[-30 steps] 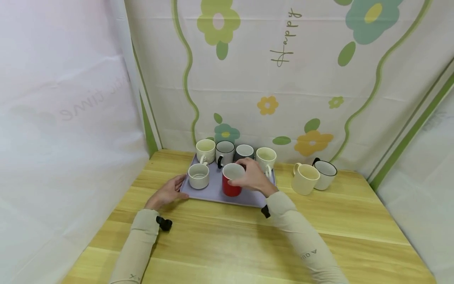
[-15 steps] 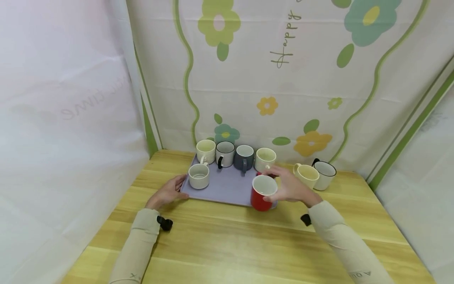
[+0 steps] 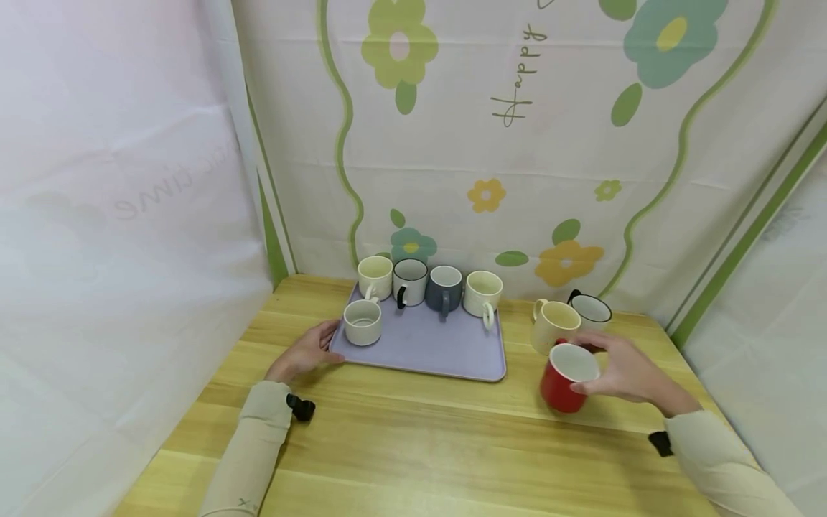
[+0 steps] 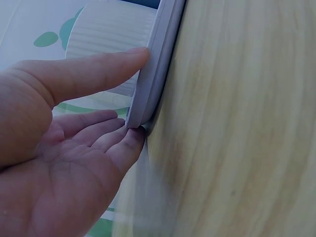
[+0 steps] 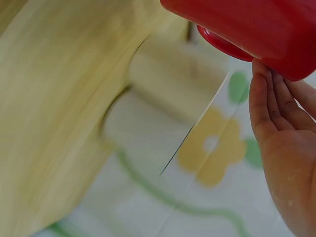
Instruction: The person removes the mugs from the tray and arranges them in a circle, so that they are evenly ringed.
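A red mug (image 3: 563, 380) with a white inside is in my right hand (image 3: 629, 370), right of the tray in the head view. Thumb and fingers grip it near its rim, and the right wrist view shows the red mug (image 5: 247, 29) overhead with fingertips at its handle side. My left hand (image 3: 310, 352) touches the front left corner of the lilac tray (image 3: 420, 341). In the left wrist view the straight thumb rests against the tray's edge (image 4: 157, 64), fingertips at its corner. On the tray's left front stands a short off-white mug (image 3: 362, 327).
Along the tray's back stand a cream mug (image 3: 375, 278), a white black-rimmed mug (image 3: 410, 283), a dark grey mug (image 3: 444, 293) and another cream mug (image 3: 482, 294). A pale yellow mug (image 3: 552, 327) and a second black-rimmed mug (image 3: 593, 310) stand on the wooden table (image 3: 400, 445) near the curtain.
My right hand has carried the red mug rightward off the tray, past its right edge, over the table. The left hand stays at the tray's corner.
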The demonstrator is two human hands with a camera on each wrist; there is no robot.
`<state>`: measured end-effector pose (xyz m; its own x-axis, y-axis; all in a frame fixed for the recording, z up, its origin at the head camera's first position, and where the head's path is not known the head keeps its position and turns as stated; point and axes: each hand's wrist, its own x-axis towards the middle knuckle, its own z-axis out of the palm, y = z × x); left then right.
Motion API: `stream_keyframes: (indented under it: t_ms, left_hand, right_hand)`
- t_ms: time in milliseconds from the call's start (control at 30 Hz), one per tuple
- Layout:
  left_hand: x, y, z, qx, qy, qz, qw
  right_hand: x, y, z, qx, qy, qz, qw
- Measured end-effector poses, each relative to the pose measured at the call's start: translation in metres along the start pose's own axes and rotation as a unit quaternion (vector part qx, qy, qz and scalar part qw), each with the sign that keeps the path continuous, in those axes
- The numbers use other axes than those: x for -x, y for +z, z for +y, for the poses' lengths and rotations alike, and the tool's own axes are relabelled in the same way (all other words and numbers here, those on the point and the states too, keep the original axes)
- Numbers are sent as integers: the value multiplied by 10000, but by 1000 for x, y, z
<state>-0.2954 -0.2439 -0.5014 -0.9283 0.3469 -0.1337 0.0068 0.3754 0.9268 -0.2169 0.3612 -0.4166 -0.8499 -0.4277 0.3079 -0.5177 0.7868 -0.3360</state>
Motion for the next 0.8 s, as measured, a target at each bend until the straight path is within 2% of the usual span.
stream_keyframes:
  t_ms: [167,333,433,567,800]
  left_hand:
    - [-1,0,-1,-14,-3,32,10000]
    - [-2,0,-1,-19,-12,35,10000]
    - [-2,1,-1,3,-62,41,10000]
    - [-1,1,-2,0,-97,37,9999]
    - [-2,1,0,7,-3,36,10000]
  right_hand:
    - [23,-22,31,331,439,138,9984]
    - [33,-42,57,513,1084,-167,9926]
    - [34,-48,73,526,1401,-367,9881]
    - [30,-54,92,499,1591,-546,9845]
    - [22,-60,119,410,1817,-527,9811]
